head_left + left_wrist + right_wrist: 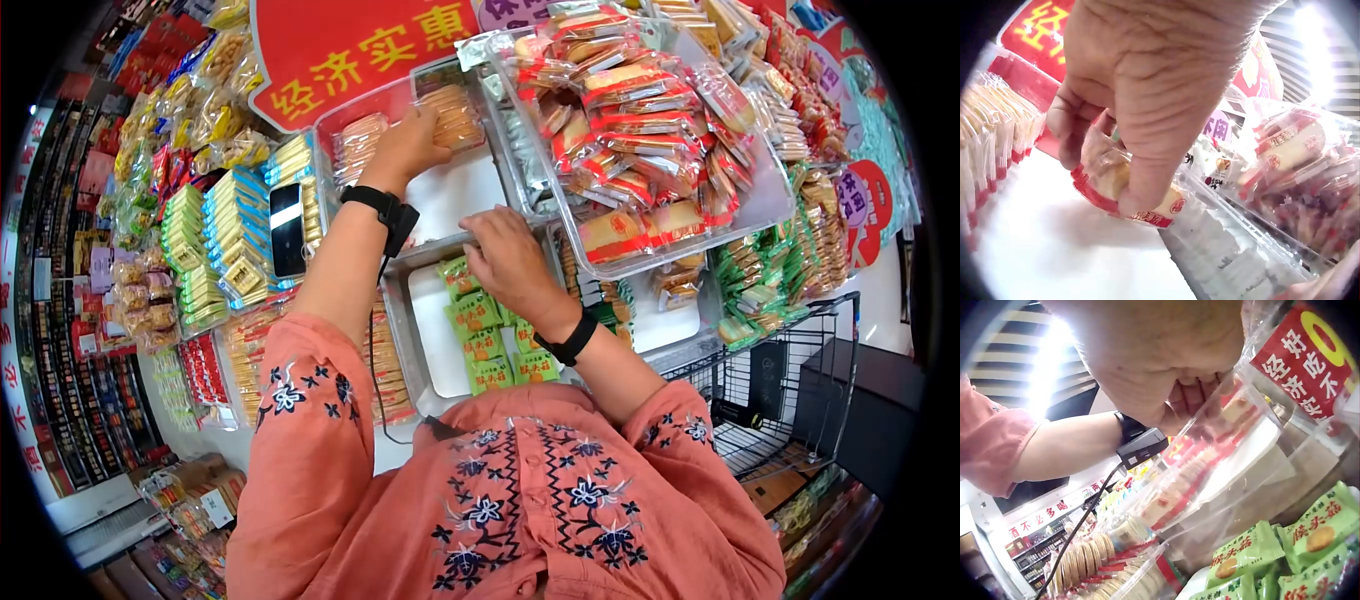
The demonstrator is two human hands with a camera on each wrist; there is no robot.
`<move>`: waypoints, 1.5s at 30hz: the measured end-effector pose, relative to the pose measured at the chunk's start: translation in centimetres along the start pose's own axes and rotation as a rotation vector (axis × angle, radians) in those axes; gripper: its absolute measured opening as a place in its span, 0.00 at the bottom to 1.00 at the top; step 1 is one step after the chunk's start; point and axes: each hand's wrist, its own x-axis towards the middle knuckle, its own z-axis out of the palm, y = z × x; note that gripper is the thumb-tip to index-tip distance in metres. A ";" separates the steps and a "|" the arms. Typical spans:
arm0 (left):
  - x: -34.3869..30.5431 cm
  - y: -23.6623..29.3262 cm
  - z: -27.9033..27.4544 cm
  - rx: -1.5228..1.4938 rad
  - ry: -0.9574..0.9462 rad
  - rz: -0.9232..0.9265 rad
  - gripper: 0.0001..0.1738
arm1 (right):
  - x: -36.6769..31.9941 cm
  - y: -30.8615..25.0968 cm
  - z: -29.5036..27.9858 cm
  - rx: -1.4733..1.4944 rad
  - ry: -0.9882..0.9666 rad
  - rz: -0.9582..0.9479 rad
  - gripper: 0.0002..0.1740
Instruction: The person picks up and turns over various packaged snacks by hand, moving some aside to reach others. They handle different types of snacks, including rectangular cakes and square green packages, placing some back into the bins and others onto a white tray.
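Note:
My left hand [410, 150] reaches into the far clear bin [497, 185]. In the left wrist view its thumb and fingers grip wrapped biscuits [1107, 178] in clear film with a red edge, tilted over the bin's white floor. A row of similar packets [1000, 128] stands along the opposite side of this bin. My right hand [512, 265] is at the divider between the far bin and the near one, its fingers loosely bent at the clear wall [1219, 394]. Below it, green biscuit packets [475, 325] lie in the near bin [412, 335].
A large clear tub [640, 262] heaped with red-wrapped packets rises at the right. Left of the bins, a phone [288, 230] lies on blue and green packs. A wire cart [790, 390] stands at lower right. A red sign [350, 55] backs the far bin.

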 end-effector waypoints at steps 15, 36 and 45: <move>0.8 -1.5 2.7 -0.197 0.158 0.010 0.40 | 0.1 -0.1 0.6 -0.053 0.000 0.008 0.19; 0.4 -0.8 2.8 -0.076 0.287 0.055 0.27 | -0.3 0.2 0.8 -0.056 -0.014 0.005 0.19; 0.8 -1.0 2.8 -0.131 0.202 0.045 0.31 | -0.3 0.1 0.8 -0.070 -0.015 0.002 0.19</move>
